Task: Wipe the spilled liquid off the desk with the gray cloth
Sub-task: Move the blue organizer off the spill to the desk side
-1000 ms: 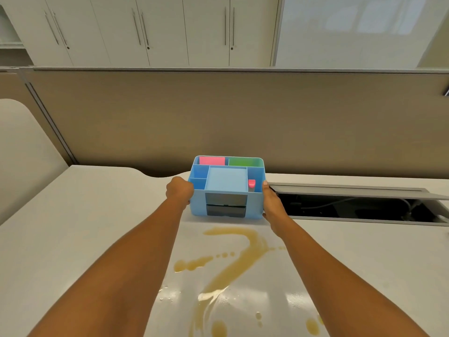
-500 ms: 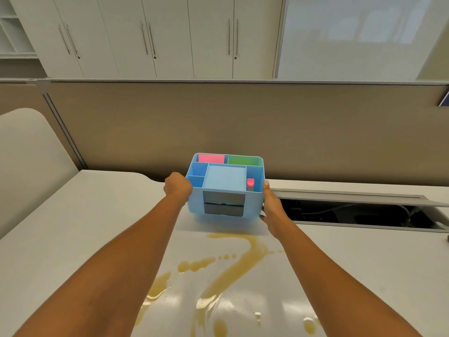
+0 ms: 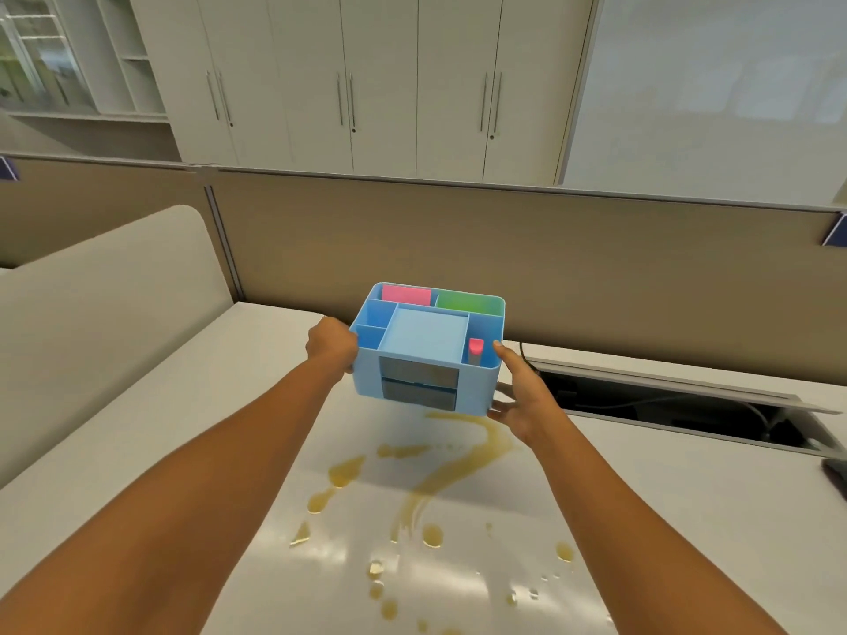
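Observation:
A brown liquid spill (image 3: 428,485) spreads in streaks and drops over the white desk (image 3: 160,428) in front of me. Above its far end I hold a light blue desk organizer (image 3: 424,348) off the desk, tilted slightly. My left hand (image 3: 331,343) grips its left wall. My right hand (image 3: 522,396) holds its right side, thumb on the rim and fingers under the base. Pink and green note pads and a pink-capped item (image 3: 475,350) sit in its compartments. No gray cloth is in view.
An open cable trough (image 3: 664,405) with a raised grey lid runs along the desk's back right. A beige partition (image 3: 596,277) stands behind the desk, with white cabinets beyond. A dark object (image 3: 836,474) lies at the right edge.
The organizer, which stood on the desk a second ago, has been lifted by both hands and now hangs above the spill's far end. The camera has tilted up and back.

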Demonstrator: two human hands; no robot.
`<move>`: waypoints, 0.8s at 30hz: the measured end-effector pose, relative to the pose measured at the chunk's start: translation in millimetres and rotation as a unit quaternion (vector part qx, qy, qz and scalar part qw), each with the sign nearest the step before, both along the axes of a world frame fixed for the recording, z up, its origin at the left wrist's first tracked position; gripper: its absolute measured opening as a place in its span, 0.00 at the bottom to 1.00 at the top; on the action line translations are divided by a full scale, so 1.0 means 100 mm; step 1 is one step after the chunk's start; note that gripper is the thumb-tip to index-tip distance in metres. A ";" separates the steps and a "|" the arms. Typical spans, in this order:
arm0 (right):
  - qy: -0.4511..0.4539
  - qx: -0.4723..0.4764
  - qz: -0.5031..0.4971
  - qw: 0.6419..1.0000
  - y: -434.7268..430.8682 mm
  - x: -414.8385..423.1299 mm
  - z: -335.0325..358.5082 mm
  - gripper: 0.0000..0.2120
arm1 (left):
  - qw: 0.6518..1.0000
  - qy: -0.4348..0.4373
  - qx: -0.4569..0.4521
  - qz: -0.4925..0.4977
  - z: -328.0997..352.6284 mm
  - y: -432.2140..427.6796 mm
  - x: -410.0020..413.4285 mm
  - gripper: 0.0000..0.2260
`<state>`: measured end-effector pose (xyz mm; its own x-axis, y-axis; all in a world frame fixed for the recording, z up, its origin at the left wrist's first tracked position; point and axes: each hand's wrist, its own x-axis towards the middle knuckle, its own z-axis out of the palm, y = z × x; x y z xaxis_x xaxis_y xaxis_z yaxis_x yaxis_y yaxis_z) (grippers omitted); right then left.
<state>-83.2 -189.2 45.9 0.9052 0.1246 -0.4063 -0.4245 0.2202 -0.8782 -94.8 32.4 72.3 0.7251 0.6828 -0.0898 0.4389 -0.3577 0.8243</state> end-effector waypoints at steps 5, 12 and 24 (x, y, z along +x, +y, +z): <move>0.003 -0.003 0.016 1.000 0.13 -0.36 0.03 0.21 | 1.000 0.011 -0.001 0.023 0.03 0.14 -0.42 0.05; 0.013 -0.001 0.030 0.999 0.67 -0.69 -0.02 0.24 | 0.999 0.014 -0.005 0.041 -0.03 0.66 -0.76 0.06; 0.027 0.003 0.059 0.998 2.20 -1.06 -0.16 0.23 | 0.999 0.028 -0.010 0.041 -0.25 2.14 -1.09 0.09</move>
<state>-188.9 31.0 29.5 0.8607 0.2320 -0.4531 -0.4946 0.1703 -0.8523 -204.3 246.7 47.4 0.6606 0.7370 -0.1432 0.5114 -0.3020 0.8045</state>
